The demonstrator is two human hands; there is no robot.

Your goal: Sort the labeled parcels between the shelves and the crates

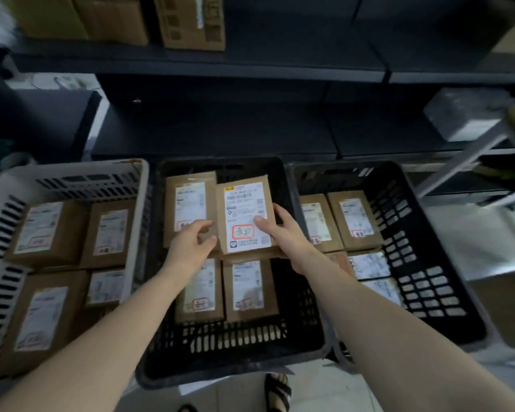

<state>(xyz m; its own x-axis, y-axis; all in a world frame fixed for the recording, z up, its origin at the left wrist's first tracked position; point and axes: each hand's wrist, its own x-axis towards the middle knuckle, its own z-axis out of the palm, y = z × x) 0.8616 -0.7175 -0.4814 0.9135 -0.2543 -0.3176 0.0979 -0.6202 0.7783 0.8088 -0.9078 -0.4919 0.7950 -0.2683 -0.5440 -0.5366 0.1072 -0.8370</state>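
Note:
A brown cardboard parcel (244, 203) with a white label and a red-framed handwritten mark is held over the middle black crate (229, 346). My right hand (283, 230) grips its right edge, thumb on the label. My left hand (192, 242) sits at its lower left corner, fingers loosely curved and touching the parcel's edge and a neighbouring parcel (188, 203). Two more labeled parcels (247, 286) lie lower in that crate. The white crate (9, 209) at left and the black crate (428, 263) at right hold several labeled parcels each.
Dark shelves (220, 66) run behind the crates. Cardboard boxes (191, 22) stand on the upper shelf, and a grey wrapped package (464, 117) lies at the right. A metal frame (470, 162) slants at the right edge. A sandalled foot (277, 391) shows below the middle crate.

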